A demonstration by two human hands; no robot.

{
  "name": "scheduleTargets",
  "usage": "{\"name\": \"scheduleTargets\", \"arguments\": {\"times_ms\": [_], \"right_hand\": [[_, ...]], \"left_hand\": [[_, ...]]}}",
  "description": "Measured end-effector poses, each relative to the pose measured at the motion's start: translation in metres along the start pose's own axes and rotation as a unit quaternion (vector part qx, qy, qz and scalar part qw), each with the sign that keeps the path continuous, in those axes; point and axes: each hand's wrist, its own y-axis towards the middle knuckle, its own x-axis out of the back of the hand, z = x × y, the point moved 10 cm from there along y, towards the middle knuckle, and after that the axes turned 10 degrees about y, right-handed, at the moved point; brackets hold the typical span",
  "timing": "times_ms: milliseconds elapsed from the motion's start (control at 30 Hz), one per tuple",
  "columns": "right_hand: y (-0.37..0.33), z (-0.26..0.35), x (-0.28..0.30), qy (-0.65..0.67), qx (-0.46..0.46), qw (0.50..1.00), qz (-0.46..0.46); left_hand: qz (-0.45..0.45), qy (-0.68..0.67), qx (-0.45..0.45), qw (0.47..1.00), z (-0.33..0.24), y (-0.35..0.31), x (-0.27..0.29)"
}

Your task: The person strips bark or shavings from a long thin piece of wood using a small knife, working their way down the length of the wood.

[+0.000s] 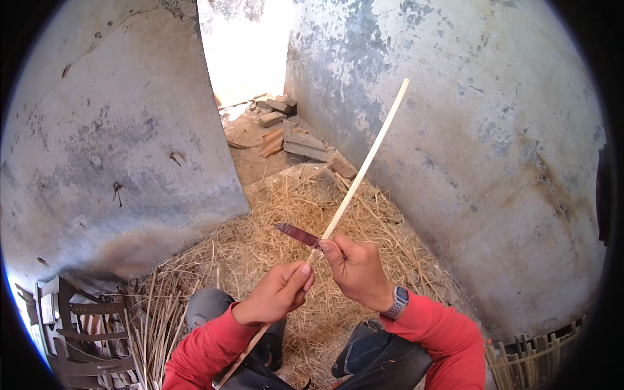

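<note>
**Both hands closed on a pale stick and a knife above a straw-covered floor**

The left hand is closed around the browner, near part of a long pale stick, its fingers curled and the thumb pressed along the top. The right hand, just beside it on the far right, is folded into a fist gripping a knife; the handle is hidden in the palm. Its dark reddish blade points left and meets the stick beside the right thumb. The stick slants from near left, under the left forearm, to far right, between the person's knees and out over the straw.

On the right at the near edge, upright slats stand in a curved row bound by a crosspiece; whether they form a container, and what it holds, cannot be told. Near left, thin sticks lie beside a dark wooden frame. On the far side, bricks and ridged tiles lie piled by the bright opening.
</note>
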Motion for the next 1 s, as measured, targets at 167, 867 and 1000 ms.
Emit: {"name": "scheduleTargets", "arguments": {"times_ms": [167, 867, 1000], "right_hand": [[0.024, -0.016, 0.035, 0.005, -0.025, 0.996, -0.081], [-0.022, -0.044, -0.025, 0.286, -0.235, 0.927, 0.069], [-0.008, -0.041, -0.007, 0.351, -0.240, 0.905, 0.030]], "left_hand": [[0.014, -0.036, 0.007, 0.999, 0.002, -0.004, -0.002], [0.033, -0.179, 0.033, 0.983, 0.004, -0.001, -0.006], [0.010, -0.108, 0.011, 0.994, 0.005, 0.001, 0.001]]}}
